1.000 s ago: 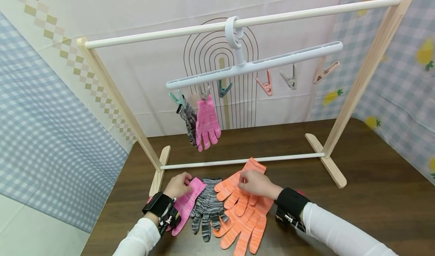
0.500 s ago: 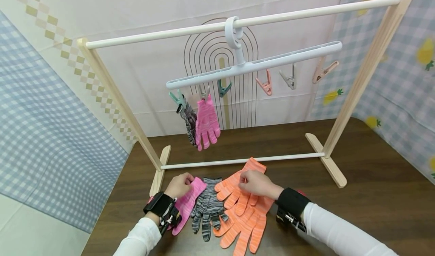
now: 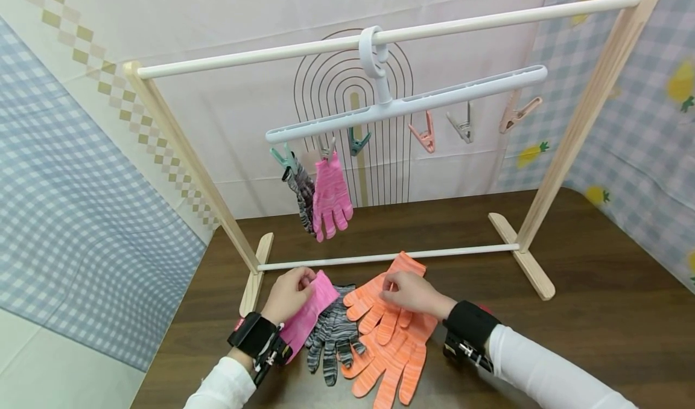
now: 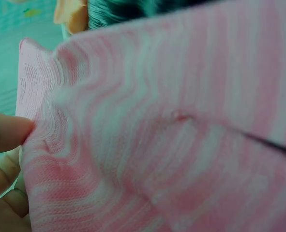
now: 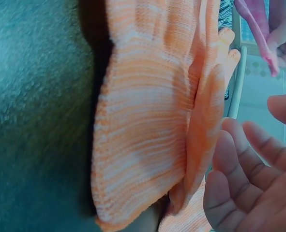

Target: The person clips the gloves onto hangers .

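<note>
My left hand (image 3: 286, 294) pinches a pink knitted glove (image 3: 309, 317) near its cuff. The cuff end is raised and the glove slants toward the wrist; it fills most of the left wrist view, the thumb (image 4: 9, 133) pressing its edge. Beside it a grey-and-black striped glove (image 3: 332, 336) lies flat, partly covered by the pink one. Over the orange gloves (image 3: 388, 361), which overlap each other, hovers my right hand (image 3: 414, 292) with loosely bent fingers and nothing in them. In the right wrist view its fingers (image 5: 225, 159) are right beside the orange knit.
A wooden rack with a white top rod (image 3: 478, 29) carries a white clip hanger (image 3: 407, 104). Clipped on its left are a dark striped glove (image 3: 301, 192) and a pink glove (image 3: 332, 198). Several clothespins, such as the coral one (image 3: 426, 134), hang unused. A low white bar (image 3: 461, 251) joins the feet.
My left hand has moved slightly up and right, raising the pink glove's cuff and drawing it over the grey glove. The right hand has stayed nearly still.
</note>
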The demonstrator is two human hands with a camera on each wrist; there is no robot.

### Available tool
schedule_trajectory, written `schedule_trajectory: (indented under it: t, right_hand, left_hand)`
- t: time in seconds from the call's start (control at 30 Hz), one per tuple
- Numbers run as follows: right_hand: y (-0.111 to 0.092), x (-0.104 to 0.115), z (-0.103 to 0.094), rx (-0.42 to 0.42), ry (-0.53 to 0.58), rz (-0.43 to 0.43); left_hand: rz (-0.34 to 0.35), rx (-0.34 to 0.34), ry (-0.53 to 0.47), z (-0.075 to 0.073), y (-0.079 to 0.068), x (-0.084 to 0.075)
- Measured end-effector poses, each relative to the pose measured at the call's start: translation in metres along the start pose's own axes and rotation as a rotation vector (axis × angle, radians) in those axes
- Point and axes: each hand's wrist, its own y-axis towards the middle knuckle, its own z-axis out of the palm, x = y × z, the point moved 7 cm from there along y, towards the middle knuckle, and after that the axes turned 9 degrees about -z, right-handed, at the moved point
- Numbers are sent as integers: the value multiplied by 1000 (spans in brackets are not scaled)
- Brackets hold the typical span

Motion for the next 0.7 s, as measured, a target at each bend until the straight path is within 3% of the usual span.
schedule_trajectory:
  t: [0.3, 0.7]
  right_hand:
    - [3, 6, 0, -14, 38, -33]
    - [4, 19, -2, -30, 119, -91]
  left_hand:
    - [107, -84, -50, -9, -7, -32]
    - [230, -108, -163, -17, -13, -76]
